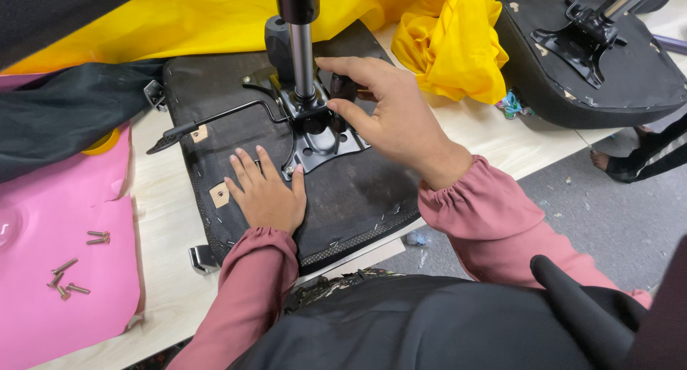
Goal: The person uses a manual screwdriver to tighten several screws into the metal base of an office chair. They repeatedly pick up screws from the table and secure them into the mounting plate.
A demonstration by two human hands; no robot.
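Left hand [266,192] lies flat, palm down and fingers spread, on the black underside of an upturned office chair seat [358,191], just below the corner of the black metal mounting plate [318,142]. Right hand [390,116] is curled over that plate, thumb and fingers open around the base of the gas lift cylinder [303,55] that rises upright from it; whether the fingers pinch anything small cannot be told. A thin black adjustment lever [215,119] runs left from the plate across the seat. Loose screws [71,270] lie on a pink sheet [64,220] well to the left. Yellow fabric [444,41] is bunched behind the seat, and a second upturned chair seat [615,62] sits at far right.
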